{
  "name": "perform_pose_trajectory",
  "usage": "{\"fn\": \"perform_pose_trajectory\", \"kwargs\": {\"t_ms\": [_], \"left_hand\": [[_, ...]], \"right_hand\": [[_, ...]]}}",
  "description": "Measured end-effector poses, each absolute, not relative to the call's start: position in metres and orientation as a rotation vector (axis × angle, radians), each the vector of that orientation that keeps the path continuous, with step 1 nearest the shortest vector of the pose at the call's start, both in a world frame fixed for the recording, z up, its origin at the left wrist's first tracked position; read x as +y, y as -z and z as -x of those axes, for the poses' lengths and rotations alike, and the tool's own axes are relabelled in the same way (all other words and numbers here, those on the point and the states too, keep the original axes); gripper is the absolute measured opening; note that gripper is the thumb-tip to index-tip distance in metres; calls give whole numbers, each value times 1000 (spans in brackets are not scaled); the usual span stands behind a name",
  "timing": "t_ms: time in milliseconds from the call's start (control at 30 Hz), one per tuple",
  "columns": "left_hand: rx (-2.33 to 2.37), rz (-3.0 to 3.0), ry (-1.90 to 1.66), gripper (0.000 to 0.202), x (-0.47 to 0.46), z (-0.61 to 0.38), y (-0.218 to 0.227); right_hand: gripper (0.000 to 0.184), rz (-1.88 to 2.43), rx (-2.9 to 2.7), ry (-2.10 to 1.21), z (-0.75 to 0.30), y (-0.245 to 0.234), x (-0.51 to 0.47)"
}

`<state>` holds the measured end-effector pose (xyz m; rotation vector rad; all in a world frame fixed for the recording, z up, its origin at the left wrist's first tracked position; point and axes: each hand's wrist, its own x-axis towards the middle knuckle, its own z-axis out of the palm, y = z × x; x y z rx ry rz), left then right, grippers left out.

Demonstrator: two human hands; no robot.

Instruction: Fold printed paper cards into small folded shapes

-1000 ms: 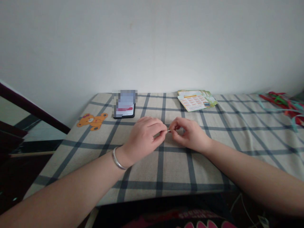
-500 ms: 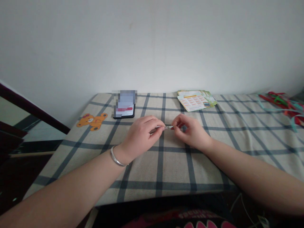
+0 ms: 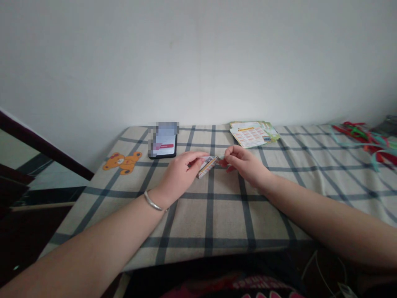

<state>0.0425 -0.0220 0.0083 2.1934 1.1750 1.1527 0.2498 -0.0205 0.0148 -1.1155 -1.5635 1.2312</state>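
Note:
My left hand [image 3: 180,176], with a silver bangle on the wrist, and my right hand [image 3: 245,165] meet over the middle of a checked tablecloth [image 3: 217,215]. Between them they pinch a small folded strip of printed paper [image 3: 207,166]. The left fingers grip its near end and the right fingertips pinch its far end. Both hands are closed on it, resting low on the cloth.
A black phone [image 3: 163,142] lies at the back left, beside an orange bear print [image 3: 122,160] on the cloth. A small stack of printed leaflets [image 3: 252,133] sits at the back centre. Red and green ribbons [image 3: 366,138] lie at the far right. A white wall stands behind.
The paper piece now shows wider between my fingers, turned flatter toward the camera. Both hands have shifted slightly away from me. The view has tilted a little.

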Motion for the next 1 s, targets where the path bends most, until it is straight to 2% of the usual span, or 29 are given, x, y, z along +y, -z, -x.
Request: {"fn": "perform_pose_trajectory", "kwargs": {"t_ms": [300, 467, 567, 667, 867, 1000], "left_hand": [[1031, -1551, -1147, 15, -13, -54, -8], [1009, -1341, -1130, 8, -8, -72, -14], [1062, -1256, -1206, 12, -4, -79, -12], [1133, -1309, -1247, 13, -3, -79, -8], [1232, -1784, -1236, 7, -7, -68, -6], [1205, -1893, -1212, 13, -10, -65, -7]], "right_hand": [[25, 1232, -1298, -1346, -228, -27, -31], [28, 1141, -1397, -1240, -229, -15, -24], [33, 1143, -1347, -1231, -233, -10, -18], [36, 1136, -1346, -1245, -237, -8, -15], [41, 1141, -1306, -1250, -239, -5, -16], [39, 1148, -1352, -1215, -239, -5, -18]]}}
